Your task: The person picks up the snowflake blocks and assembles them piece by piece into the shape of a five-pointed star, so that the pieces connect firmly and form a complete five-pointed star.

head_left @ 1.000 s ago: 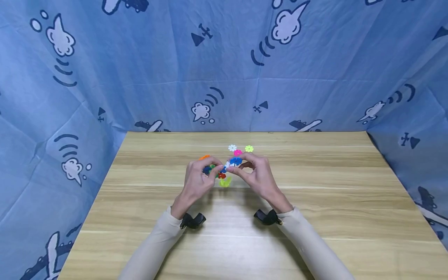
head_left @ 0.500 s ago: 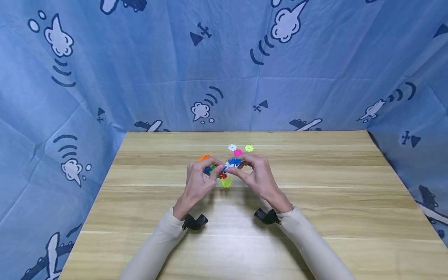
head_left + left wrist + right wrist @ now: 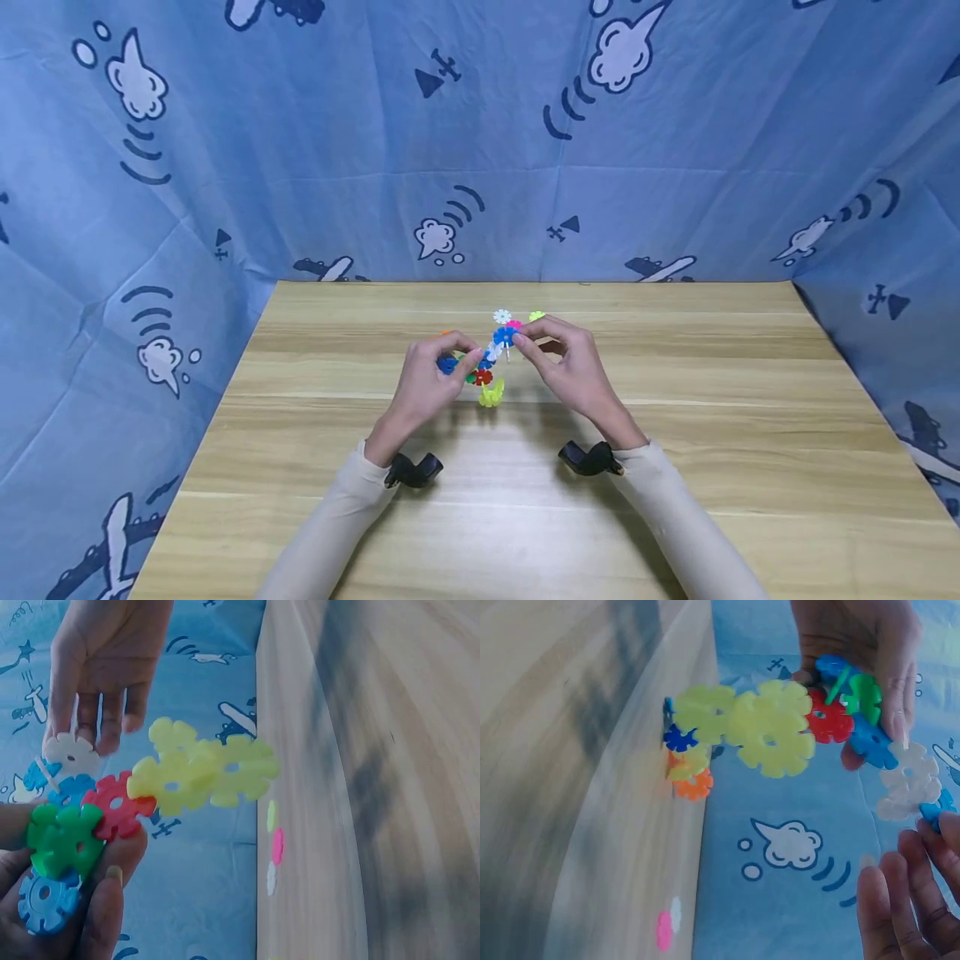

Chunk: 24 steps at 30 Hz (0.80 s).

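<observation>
I hold a toy of joined notched discs point(image 3: 482, 378) above the table point(image 3: 697, 375), my left grip point(image 3: 429, 377) pinching it near its green disc point(image 3: 66, 834) and my right grip point(image 3: 576, 365) pinching its blue end disc point(image 3: 505, 336), while 3 loose discs point(image 3: 513, 324), white, pink and lime, lie beyond.

My left hand point(image 3: 105, 907) grips a chain of notched discs point(image 3: 124, 787) — green disc point(image 3: 60, 840) nearest, yellow discs point(image 3: 184, 784) jutting toward the tabletop point(image 3: 420, 780) — my right hand point(image 3: 112, 656) near the white disc point(image 3: 71, 742).
</observation>
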Tool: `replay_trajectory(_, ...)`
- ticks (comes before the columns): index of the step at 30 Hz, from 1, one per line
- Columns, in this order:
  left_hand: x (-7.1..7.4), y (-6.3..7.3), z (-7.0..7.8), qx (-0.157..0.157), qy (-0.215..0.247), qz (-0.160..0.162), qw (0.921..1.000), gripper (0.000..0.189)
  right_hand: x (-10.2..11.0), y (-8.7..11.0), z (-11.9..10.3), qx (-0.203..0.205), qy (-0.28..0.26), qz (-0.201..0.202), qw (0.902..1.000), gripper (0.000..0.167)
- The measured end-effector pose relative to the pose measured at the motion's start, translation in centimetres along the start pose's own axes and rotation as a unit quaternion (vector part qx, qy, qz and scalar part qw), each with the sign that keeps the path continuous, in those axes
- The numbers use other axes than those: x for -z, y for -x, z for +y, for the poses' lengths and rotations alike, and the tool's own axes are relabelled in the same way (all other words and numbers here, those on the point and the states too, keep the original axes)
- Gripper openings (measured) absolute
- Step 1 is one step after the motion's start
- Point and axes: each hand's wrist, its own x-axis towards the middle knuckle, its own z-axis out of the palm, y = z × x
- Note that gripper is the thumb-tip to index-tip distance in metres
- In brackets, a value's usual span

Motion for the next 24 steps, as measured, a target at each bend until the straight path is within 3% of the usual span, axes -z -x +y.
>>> replay_trajectory(4,0.1,0.0,-0.1,0.0,-0.01,-0.022,0.9997,0.016,0.3,0.0,-0.1,0.008,0.005,0.0,1.0,0.014)
replay_trajectory(9,0.1,0.1,-0.3,-0.006,-0.072,-0.04,0.9966,0.039,0.3,0.1,-0.3,0.012,0.01,-0.001,0.9999,0.015)
replay_trajectory(13,0.1,0.1,-0.2,-0.016,-0.078,-0.049,0.9957,0.051,0.1,0.3,-0.5,0.027,0.033,-0.01,0.999,0.014)
replay_trajectory(20,-0.3,0.1,0.1,-0.05,-0.05,-0.049,0.9963,0.044,-0.6,0.5,-0.8,0.054,0.051,-0.028,0.9969,0.01)
replay_trajectory(24,-0.3,0.0,0.1,-0.051,-0.045,-0.045,0.9967,0.039,-0.7,0.5,-0.5,0.045,0.049,-0.028,0.9974,0.012)
